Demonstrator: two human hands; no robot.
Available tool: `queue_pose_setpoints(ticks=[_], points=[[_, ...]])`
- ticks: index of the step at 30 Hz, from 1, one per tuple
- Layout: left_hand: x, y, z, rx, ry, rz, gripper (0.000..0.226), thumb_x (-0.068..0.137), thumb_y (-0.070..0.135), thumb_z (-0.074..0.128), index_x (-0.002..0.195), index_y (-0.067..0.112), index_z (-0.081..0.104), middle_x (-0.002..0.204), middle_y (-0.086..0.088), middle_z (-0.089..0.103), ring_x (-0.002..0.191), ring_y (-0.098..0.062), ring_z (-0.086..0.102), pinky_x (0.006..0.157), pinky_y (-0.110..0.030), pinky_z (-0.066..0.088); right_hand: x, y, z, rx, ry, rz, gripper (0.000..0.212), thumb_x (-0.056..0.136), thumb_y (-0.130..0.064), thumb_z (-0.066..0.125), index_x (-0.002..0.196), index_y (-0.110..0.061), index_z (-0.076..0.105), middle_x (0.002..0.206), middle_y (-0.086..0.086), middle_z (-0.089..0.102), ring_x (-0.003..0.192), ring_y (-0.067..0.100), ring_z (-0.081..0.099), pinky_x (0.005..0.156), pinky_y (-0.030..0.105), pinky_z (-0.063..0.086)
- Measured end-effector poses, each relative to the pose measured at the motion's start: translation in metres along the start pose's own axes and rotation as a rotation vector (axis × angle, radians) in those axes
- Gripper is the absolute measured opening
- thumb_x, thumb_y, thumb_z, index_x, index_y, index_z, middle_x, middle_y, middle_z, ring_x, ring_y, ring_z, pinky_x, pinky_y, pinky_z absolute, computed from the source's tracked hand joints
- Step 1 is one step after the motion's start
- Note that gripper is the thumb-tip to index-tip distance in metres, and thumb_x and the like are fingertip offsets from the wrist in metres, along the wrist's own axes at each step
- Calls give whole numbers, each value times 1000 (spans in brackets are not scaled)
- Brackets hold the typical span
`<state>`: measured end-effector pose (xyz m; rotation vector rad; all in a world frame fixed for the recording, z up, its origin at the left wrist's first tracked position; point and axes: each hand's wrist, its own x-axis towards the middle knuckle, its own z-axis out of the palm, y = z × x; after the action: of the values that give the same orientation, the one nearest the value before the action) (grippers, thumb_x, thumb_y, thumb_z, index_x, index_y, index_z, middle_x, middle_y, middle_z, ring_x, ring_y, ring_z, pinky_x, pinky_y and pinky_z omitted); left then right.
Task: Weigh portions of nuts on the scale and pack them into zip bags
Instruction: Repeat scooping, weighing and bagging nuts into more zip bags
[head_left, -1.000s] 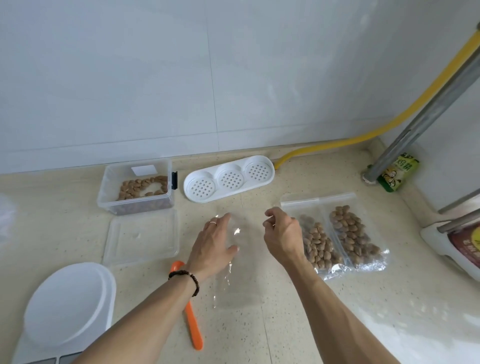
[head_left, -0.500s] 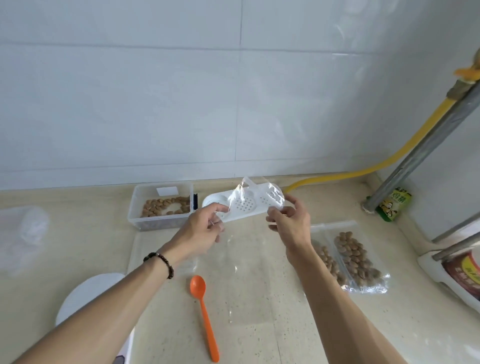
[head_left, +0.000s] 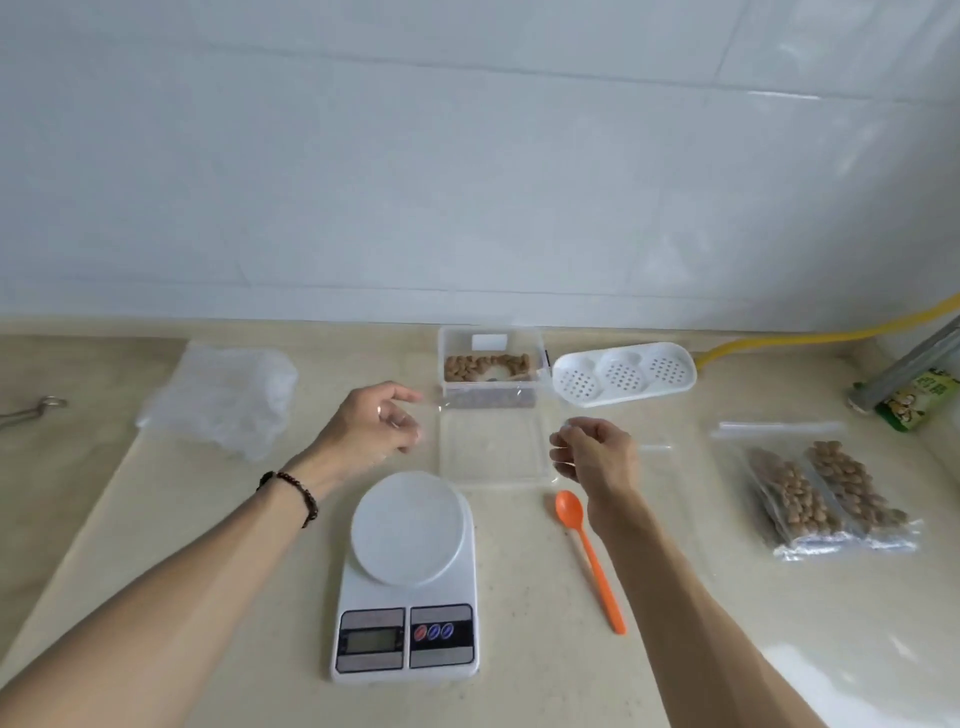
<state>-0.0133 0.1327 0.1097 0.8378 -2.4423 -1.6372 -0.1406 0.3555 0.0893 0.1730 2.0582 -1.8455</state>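
We have two hands up over the middle of the frame. Our left hand (head_left: 382, 426) has its grip pinched on one edge of a clear empty bag (head_left: 493, 421), and our right hand (head_left: 592, 457) has curled fingers at the opposite edge, apparently pinching it too, though the plastic is so clear that we cannot be sure of that grip. The bag stretches between the two hands above the surface (head_left: 156, 519), almost invisible. A dark bead bracelet (head_left: 298, 493) circles the left wrist.

Just below the hands, in the lower centre, stands one white scale (head_left: 408, 582) with a bare round plate, one display and three buttons. Right of it lies one orange spoon (head_left: 589, 556), bowl toward the top. Behind the bag, one clear lid (head_left: 493, 457) lies flat, and beyond it, against the wall, one clear box (head_left: 491, 371) holds loose nuts (head_left: 483, 364). To its right sits one white tray (head_left: 623, 379) with three perforated cups.

At the right of the frame two filled bags (head_left: 831, 499) of nuts lie side by side, touching. At the upper left lies a heap of clear plastic (head_left: 223, 400); we cannot count its pieces. One green packet (head_left: 919, 405) stands at the far right edge.
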Motion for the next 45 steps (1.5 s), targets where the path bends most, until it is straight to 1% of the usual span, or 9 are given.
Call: queue_pose_setpoints(ticks=[5, 13, 19, 21, 24, 27, 30, 35, 45], points=[[-18, -59, -33, -30, 125, -97, 36, 83, 13, 72, 115, 21, 59, 80, -3, 70, 72, -13, 65, 68, -25, 48, -38, 45, 40, -278, -53, 80, 12, 85, -6, 59, 80, -8, 70, 72, 7, 67, 63, 18, 60, 63, 30, 55], [-24, -116, -27, 64, 108, -169, 36, 85, 17, 70, 118, 20, 59, 85, -2, 70, 85, -17, 65, 70, -26, 46, -63, 85, 52, -492, -69, 122, 2, 85, -8, 67, 84, -7, 69, 78, 11, 68, 65, 18, 59, 67, 34, 55], [-20, -130, -19, 138, 103, -182, 37, 85, 18, 70, 120, 17, 58, 85, 5, 68, 93, -18, 61, 80, -26, 43, -61, 93, 52, -529, -1, 120, 22, 86, -14, 70, 107, -8, 65, 91, 11, 69, 82, 25, 66, 81, 44, 58], [-20, -132, -19, 163, 111, -173, 43, 86, 22, 69, 127, 16, 54, 89, 7, 65, 93, -17, 61, 85, -29, 47, -60, 91, 54, -548, 7, 111, 29, 89, -16, 68, 115, -8, 61, 96, 7, 68, 83, 23, 65, 76, 38, 57], [-23, -136, -20, 222, 118, -160, 56, 90, 31, 65, 139, 15, 42, 120, -2, 58, 102, -20, 59, 94, -34, 47, -62, 85, 55, -648, 22, 51, 31, 94, -21, 61, 123, -13, 54, 104, 1, 62, 80, 14, 56, 64, 27, 46], [-39, -136, -21, 370, 143, -101, 58, 94, 36, 58, 142, 12, 36, 136, -10, 45, 121, -25, 49, 97, -37, 44, -69, 88, 53, -742, 42, -39, 37, 94, -22, 56, 128, -9, 52, 120, 7, 61, 102, 23, 56, 87, 39, 50], [-71, -138, -16, 526, 163, 8, 55, 97, 34, 53, 141, 8, 37, 139, -15, 42, 126, -31, 42, 92, -39, 44, -85, 104, 48, -808, 42, -184, 35, 94, -23, 56, 125, -8, 55, 127, 11, 58, 117, 29, 52, 98, 45, 45], [-127, -153, 6, 691, 193, 147, 56, 96, 36, 50, 138, 1, 42, 137, -21, 46, 128, -36, 44, 101, -45, 44, -125, 133, 31, -982, -44, -435, 36, 95, -26, 55, 127, -10, 55, 128, 11, 54, 114, 29, 49, 87, 40, 42], [-193, -191, 46, 868, 80, 98, 77, 93, 55, 16, 150, 6, 29, 155, -17, 31, 146, -33, 22, 116, -53, 22, -169, 179, -1, -1195, -225, -515, 45, 100, -39, 43, 140, -18, 44, 156, 9, 30, 137, 29, 36, 105, 45, 38]])
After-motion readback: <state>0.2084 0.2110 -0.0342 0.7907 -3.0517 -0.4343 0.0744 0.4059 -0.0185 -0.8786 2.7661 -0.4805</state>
